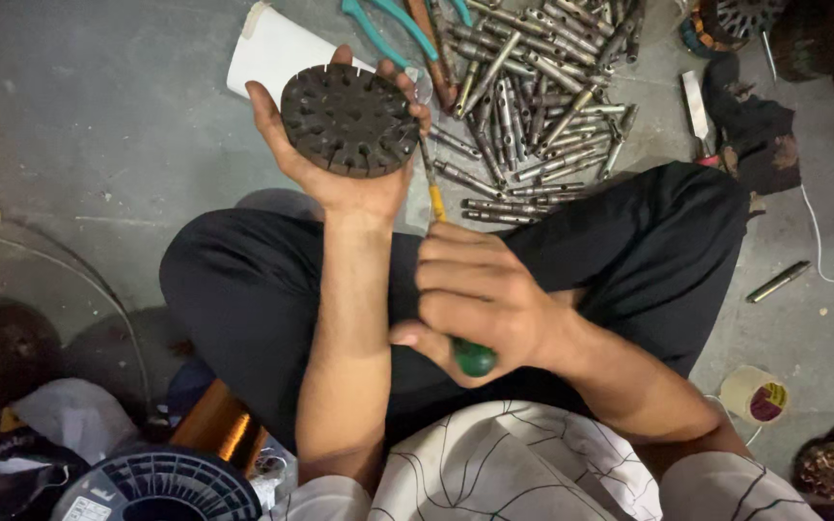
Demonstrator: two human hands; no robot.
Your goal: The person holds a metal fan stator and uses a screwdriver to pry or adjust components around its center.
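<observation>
Left hand (340, 145) — raised above the crossed legs, palm up, fingers curled around the rim of a dark round slotted metal core (349, 120), which lies flat in the palm with its slotted face toward the camera.

Right hand (480, 304) — closed in a fist around a screwdriver (436, 207); the green handle end shows below the fist, the yellow collar and thin shaft rise from it, and the tip reaches the right edge of the core.

Black trousers (629, 251) — the person sits cross-legged on a grey concrete floor (98, 116).

White paper roll (277, 53) — on the floor just behind the left hand.

Pile of metal rods (533, 87) — heaped on the floor beyond the right knee, with teal-handled pliers (388, 29) at its left edge.

Copper wire spool (214, 425) — beside the left thigh, next to a dark plastic reel (161, 487).

Roll of tape (755, 394) — on the floor, right, well apart from the hands.

Grey pen-like rod (777, 282) — lying alone on the floor, right.
</observation>
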